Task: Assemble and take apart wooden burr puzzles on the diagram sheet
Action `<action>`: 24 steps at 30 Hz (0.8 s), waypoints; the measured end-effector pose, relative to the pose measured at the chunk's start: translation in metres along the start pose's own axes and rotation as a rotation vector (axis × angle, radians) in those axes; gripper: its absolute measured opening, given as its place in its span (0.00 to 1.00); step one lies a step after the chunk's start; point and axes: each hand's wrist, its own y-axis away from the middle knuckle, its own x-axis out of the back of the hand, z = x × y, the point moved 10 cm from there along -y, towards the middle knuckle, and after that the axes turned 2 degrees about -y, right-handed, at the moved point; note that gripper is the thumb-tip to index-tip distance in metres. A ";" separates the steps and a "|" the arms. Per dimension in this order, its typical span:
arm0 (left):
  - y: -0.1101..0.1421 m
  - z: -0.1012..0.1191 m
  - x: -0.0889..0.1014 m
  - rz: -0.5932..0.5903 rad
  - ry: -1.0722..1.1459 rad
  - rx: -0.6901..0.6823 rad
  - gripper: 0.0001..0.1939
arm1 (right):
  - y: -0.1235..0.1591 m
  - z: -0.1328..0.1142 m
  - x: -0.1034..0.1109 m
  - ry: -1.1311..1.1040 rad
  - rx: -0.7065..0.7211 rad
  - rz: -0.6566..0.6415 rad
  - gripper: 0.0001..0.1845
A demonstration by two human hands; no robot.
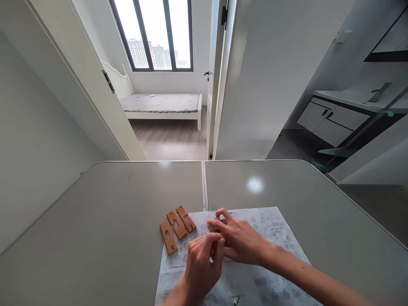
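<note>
Over a printed sheet [267, 272], my right hand [244, 240] curls around a brown wooden piece [224, 221], most of which its fingers cover. My left hand [204, 261] is closed in a pinch against the right hand's fingertips; what it grips, if anything, is hidden. Left of both hands lie three flat wooden puzzle pieces, partly over the sheet's upper left corner. The nearest slotted piece [165, 233] is marked 2. Beside it are a notched middle piece [180, 230] and another notched piece [190, 223] marked with a 1.
The sheet lies on a glossy grey table [111, 238] with a seam down its middle and angled far corners. Beyond it, a doorway leads to a bed [162, 103] under a window [156, 34]. A washbasin cabinet [334, 119] stands far right.
</note>
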 end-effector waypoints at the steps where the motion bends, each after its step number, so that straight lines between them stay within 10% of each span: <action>1: 0.002 0.006 -0.003 -0.023 -0.024 -0.051 0.08 | -0.009 0.002 0.003 0.026 0.001 -0.012 0.29; 10: 0.014 0.037 -0.016 -0.085 -0.068 -0.334 0.07 | -0.081 -0.017 0.014 0.151 0.234 -0.142 0.37; 18: 0.014 0.038 -0.016 -0.047 -0.078 -0.356 0.07 | -0.065 -0.034 0.008 0.025 0.260 -0.100 0.47; 24: 0.014 0.030 -0.025 -0.150 -0.083 -0.294 0.05 | -0.019 0.023 0.026 -0.575 0.016 0.242 0.17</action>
